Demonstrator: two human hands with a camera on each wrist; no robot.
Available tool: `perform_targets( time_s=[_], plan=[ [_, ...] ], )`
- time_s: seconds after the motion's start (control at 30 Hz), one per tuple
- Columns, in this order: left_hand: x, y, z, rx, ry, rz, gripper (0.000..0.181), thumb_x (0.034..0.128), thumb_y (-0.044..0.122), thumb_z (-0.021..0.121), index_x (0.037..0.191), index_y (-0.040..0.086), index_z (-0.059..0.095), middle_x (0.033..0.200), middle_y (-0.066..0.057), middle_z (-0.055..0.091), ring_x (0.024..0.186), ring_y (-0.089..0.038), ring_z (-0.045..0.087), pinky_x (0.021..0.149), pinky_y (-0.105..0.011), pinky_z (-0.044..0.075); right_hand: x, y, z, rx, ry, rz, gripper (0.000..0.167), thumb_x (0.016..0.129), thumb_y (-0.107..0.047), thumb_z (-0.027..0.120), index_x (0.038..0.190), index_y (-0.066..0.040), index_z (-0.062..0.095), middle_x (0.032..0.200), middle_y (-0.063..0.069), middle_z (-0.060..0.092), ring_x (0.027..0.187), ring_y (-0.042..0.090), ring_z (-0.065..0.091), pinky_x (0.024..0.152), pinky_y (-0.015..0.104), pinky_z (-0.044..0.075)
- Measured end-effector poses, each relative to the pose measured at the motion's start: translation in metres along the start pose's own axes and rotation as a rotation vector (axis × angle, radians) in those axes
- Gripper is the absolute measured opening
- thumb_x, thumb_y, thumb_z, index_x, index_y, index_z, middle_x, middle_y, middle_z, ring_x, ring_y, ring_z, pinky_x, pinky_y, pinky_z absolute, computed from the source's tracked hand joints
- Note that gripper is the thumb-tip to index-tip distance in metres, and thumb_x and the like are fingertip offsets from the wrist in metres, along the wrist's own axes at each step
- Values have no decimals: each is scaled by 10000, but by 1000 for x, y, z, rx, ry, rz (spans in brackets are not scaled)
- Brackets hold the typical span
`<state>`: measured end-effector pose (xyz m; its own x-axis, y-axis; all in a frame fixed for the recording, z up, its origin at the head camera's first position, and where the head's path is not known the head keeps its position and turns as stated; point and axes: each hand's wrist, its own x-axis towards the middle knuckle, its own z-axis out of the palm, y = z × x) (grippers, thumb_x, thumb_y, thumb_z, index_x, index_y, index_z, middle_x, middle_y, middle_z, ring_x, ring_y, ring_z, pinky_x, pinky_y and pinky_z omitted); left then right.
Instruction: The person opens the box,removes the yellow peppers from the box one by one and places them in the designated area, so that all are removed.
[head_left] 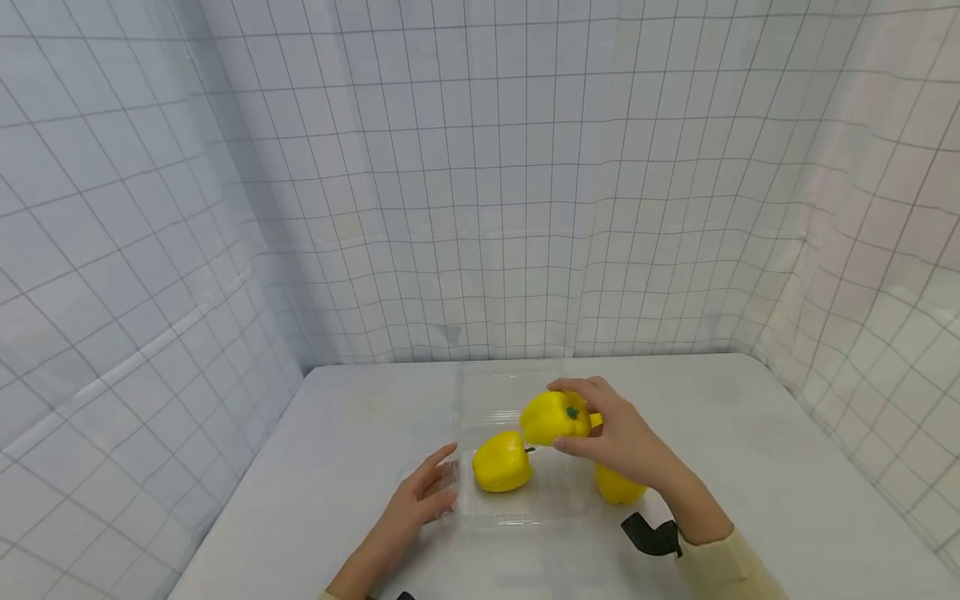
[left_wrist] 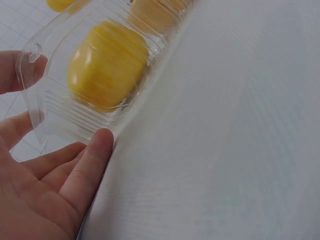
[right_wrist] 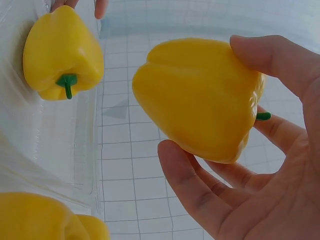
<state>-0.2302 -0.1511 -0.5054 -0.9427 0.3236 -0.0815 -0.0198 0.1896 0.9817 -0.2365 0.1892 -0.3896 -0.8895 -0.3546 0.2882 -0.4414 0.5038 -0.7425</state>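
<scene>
Ylw glossy pepper (right_wrist: 200,95) in R fingers (right_wrist: 185,175); clr ribbed tray (left_wrist: 70,115).

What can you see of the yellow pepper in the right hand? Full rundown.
The yellow pepper is blocky and lobed, tapering away from the stem end, with a smooth sheen that may be plastic; the material can't be confirmed. Its short green stem is attached and points toward the palm. The right hand grips it, lying on its side, off the table. In the head view it overlaps the clear container. Only the hand visibly touches it.
</scene>
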Motion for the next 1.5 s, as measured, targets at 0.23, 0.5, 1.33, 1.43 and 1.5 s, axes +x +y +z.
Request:
perform_targets(
  time_s=[0.23, 0.5, 1.33, 1.43, 1.5],
  plan=[
    [4, 4, 0, 5, 5, 17, 671, 1002, 334, 625, 1591, 254, 315, 1556, -231, 365, 1401, -404, 398, 970, -476, 510, 2, 2, -9, -42, 59, -11, 648, 833, -410, 829, 1408, -380, 532, 1287, -59, 508, 1050, 265, 554, 809, 356, 556],
    [6, 4, -1, 8, 5, 31, 675, 1002, 310, 629, 1593, 234, 312, 1554, -247, 358, 1407, -422, 384, 983, -494, 504, 3, 1, -14, -49, 73, 16, 646, 838, -411, 824, 1409, -417, 520, 1327, -44, 489, 1087, 264, 544, 848, 398, 566],
    [-2, 0, 4, 13, 6, 11, 679, 1002, 346, 625, 1593, 236, 310, 1562, -263, 337, 1417, -451, 354, 988, -516, 497, -9, 17, -44, -97, 174, 31, 669, 860, -423, 801, 1454, -348, 503, 1363, 6, 451, 1079, 246, 555, 827, 393, 575],
    [-2, 0, 4, 11, 8, 13, 677, 1002, 332, 627, 1593, 236, 311, 1562, -268, 332, 1419, -449, 352, 983, -504, 503, -10, 20, -47, -104, 184, 33, 673, 866, -406, 801, 1462, -331, 498, 1354, 28, 451, 1074, 272, 553, 813, 377, 574],
    [-3, 0, 3, 10, 9, 14, 676, 1002, 326, 628, 1593, 237, 311, 1562, -268, 334, 1417, -446, 356, 978, -496, 509, -11, 22, -49, -110, 191, 38, 677, 865, -405, 801, 1465, -325, 496, 1351, 38, 450, 1065, 288, 554, 803, 374, 575]
  ],
)
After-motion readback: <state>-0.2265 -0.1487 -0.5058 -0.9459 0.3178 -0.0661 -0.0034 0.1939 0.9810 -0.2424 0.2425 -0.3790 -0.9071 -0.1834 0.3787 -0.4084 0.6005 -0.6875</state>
